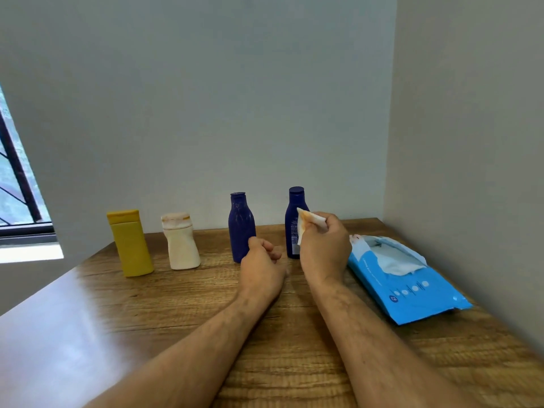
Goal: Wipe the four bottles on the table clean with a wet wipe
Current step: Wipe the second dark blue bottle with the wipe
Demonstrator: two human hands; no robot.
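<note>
Along the back of the wooden table [147,313] stand a yellow bottle [131,245], a cream bottle [181,242] with orange smears near its cap, a dusty dark blue bottle [241,225] and a second dark blue bottle [294,213]. My right hand [323,248] grips a folded wet wipe [309,222], stained orange, in front of the right blue bottle and hides part of it. My left hand [262,266] hovers between the two blue bottles, fingers loosely curled, holding nothing.
A blue wet-wipe pack [412,293] lies open at the right, a wipe poking out of its flap. Walls close off the table at the back and the right. A window is at the far left.
</note>
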